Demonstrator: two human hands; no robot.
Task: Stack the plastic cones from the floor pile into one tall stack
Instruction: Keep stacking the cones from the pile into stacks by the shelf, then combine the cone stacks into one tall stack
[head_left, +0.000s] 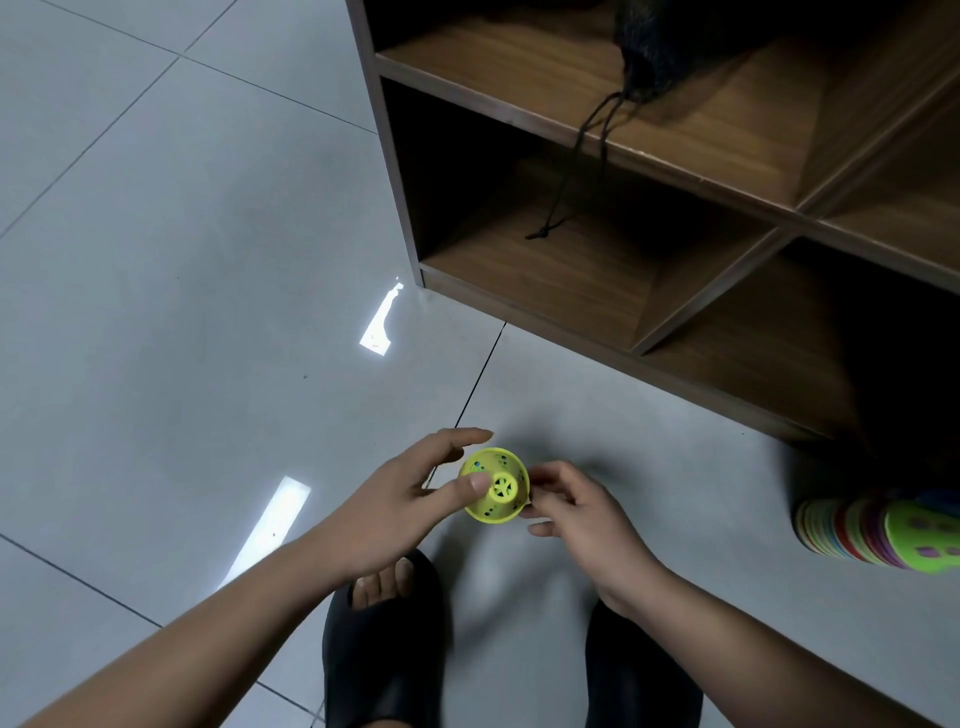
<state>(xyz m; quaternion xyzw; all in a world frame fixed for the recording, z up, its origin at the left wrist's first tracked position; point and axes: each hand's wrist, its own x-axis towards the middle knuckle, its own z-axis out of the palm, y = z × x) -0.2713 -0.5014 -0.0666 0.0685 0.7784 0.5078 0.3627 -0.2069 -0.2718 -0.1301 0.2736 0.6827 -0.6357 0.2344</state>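
Fingers (550, 478) of the right hand (582, 514) are pinched on the yellow cone (500, 500) at 3 o'clock, the left hand (395, 499) at 9. It is judged light, stiff and slick, best gripped by the rim.

At 4 o'clock the stack (878, 530) is smeared by blur and cut by the right edge, so its cones cannot be counted. At 1 o'clock a dark bag (660, 47), perhaps mesh, runs off the top edge. The shelf (387, 156) is cut at top and right, and its 3 o'clock compartment is lost in shadow. The left hand (410, 499) covers part of the cone (493, 486) with its thumb, and hides the toe of the left sandal (384, 660). At 6 o'clock, the left sandal, the right sandal (639, 675) and both forearms run off the bottom edge.
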